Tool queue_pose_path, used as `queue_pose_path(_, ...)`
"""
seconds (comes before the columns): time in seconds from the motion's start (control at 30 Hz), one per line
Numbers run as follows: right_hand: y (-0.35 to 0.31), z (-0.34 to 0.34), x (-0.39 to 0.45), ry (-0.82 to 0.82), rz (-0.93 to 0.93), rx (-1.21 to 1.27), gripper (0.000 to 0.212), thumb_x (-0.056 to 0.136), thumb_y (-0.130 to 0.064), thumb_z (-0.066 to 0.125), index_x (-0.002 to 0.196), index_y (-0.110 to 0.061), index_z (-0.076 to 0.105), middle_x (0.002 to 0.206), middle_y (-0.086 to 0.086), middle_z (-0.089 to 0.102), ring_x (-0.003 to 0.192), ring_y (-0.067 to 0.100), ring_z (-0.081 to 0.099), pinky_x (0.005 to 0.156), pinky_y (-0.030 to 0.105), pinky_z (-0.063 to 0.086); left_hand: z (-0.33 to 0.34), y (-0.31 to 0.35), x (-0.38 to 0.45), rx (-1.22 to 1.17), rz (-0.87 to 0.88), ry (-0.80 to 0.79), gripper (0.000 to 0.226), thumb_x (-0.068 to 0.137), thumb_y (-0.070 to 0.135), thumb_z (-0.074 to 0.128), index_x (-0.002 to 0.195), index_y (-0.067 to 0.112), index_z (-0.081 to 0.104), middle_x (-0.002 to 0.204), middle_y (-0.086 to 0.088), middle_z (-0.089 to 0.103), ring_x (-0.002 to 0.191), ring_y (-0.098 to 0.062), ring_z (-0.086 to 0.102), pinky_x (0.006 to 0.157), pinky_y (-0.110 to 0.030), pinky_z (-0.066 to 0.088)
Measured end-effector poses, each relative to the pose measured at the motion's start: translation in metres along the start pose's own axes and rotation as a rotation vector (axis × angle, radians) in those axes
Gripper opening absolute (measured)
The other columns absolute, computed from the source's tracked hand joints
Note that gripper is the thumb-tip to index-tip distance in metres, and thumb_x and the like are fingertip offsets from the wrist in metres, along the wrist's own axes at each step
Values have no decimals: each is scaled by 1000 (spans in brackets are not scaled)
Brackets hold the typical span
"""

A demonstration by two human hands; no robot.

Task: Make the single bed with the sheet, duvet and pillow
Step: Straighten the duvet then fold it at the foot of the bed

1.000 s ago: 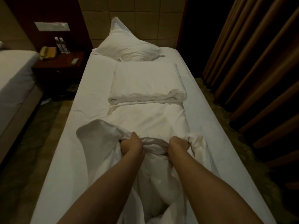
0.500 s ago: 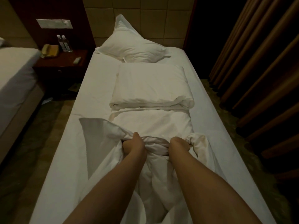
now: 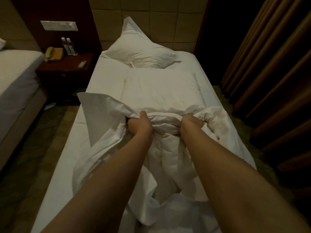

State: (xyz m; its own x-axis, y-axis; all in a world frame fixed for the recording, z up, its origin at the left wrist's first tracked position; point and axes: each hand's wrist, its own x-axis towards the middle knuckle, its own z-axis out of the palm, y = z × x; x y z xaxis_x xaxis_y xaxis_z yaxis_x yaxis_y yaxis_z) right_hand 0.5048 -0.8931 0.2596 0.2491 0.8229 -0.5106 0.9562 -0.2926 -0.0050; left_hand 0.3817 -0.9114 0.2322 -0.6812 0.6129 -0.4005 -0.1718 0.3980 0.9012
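Pillow (image 3: 143,52): propped at the head of the bed (image 3: 107,76), against the wall panel (image 3: 168,26).
Duvet (image 3: 159,91): laid along the middle of the sheet (image 3: 67,165), its near end bunched.
Left hand (image 3: 139,125), right hand (image 3: 190,124): side by side, gripped into that bunch.
Nightstand (image 3: 65,64): left of the bed, phone (image 3: 53,53), bottles (image 3: 68,46) and remote (image 3: 82,64) set on it.
Second bed (image 3: 16,78): further left.
Curtain (image 3: 269,68): along the right.

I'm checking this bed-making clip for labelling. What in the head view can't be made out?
- Fingertips of left hand and right hand: buried in the bunched white duvet.
- Duvet's near end: cut off by the bottom edge.
- Two small bottles on the dark wooden nightstand: labels too small, dim.
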Motion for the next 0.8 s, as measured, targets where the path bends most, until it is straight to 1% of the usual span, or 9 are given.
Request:
queue_pose_path(0.17, 3, 51, 25, -132, -23, -93, 44, 100, -26, 45, 139, -6, 41, 148, 11, 36, 137, 25, 33, 110, 33, 26, -6, -40, 8, 115, -110, -6, 51, 93, 26, 55, 133, -4, 47, 136, -19, 51, 124, -33, 49, 98, -33, 40)
queue_pose_path(0.27, 4, 64, 33, -194, 40, -16, 40, 101, -24, 42, 137, -6, 44, 146, 9, 41, 135, 22, 37, 108, 30, 28, -5, -54, 13, 137, -162, -21, 52, 92, 26, 55, 134, -3, 46, 137, -19, 50, 125, -34, 48, 98, -34, 39)
queue_pose_path(0.37, 3, 57, 36, -235, 100, 60, 45, 100, -28, 45, 139, -6, 40, 148, 10, 36, 138, 23, 32, 110, 30, 25, 1, -52, 22, 163, -157, -24, 53, 91, 27, 57, 134, -2, 47, 136, -18, 51, 124, -34, 49, 98, -34, 40)
queue_pose_path(0.43, -1, 51, 43, -148, 129, 203, 45, 101, -27, 43, 139, -5, 40, 147, 12, 36, 137, 25, 33, 110, 31, 25, 8, -47, 32, 166, -105, -88, 51, 92, 26, 56, 133, -3, 47, 134, -18, 52, 123, -33, 50, 96, -32, 40)
queue_pose_path(0.5, -6, 52, 58, 40, 181, 434, 42, 102, -26, 39, 136, -3, 44, 145, 14, 40, 133, 28, 38, 109, 35, 31, 17, -45, 42, 183, -8, -289, 47, 94, 22, 54, 130, -7, 49, 125, -16, 57, 119, -30, 53, 90, -29, 41)
queue_pose_path(0.57, -14, 58, 69, 190, 229, 652, 51, 99, -27, 42, 140, 1, 36, 145, 18, 39, 132, 33, 39, 107, 39, 34, 19, -44, 48, 275, 78, -435, 44, 94, 20, 55, 128, -5, 48, 119, -11, 57, 114, -26, 54, 88, -29, 41)
queue_pose_path(0.6, -19, 60, 70, 224, 190, 698, 55, 97, -28, 46, 141, 2, 32, 144, 19, 38, 131, 35, 39, 104, 39, 35, 18, -46, 50, 372, 125, -449, 46, 93, 22, 56, 131, -3, 46, 124, -13, 56, 116, -26, 53, 93, -30, 40)
queue_pose_path(0.67, -28, 66, 66, 181, 22, 638, 54, 93, -26, 52, 138, -1, 36, 141, 17, 42, 128, 34, 41, 99, 38, 38, 13, -51, 53, 619, 240, -466, 49, 92, 24, 55, 134, 1, 44, 130, -15, 55, 121, -28, 50, 99, -31, 37)
queue_pose_path(0.8, -28, 81, 56, 20, -250, 448, 40, 90, -22, 55, 126, -6, 48, 129, 13, 52, 118, 29, 49, 91, 33, 41, -3, -63, 53, 914, 406, -578, 38, 89, 20, 52, 125, 9, 56, 121, -10, 62, 114, -25, 56, 90, -26, 40)
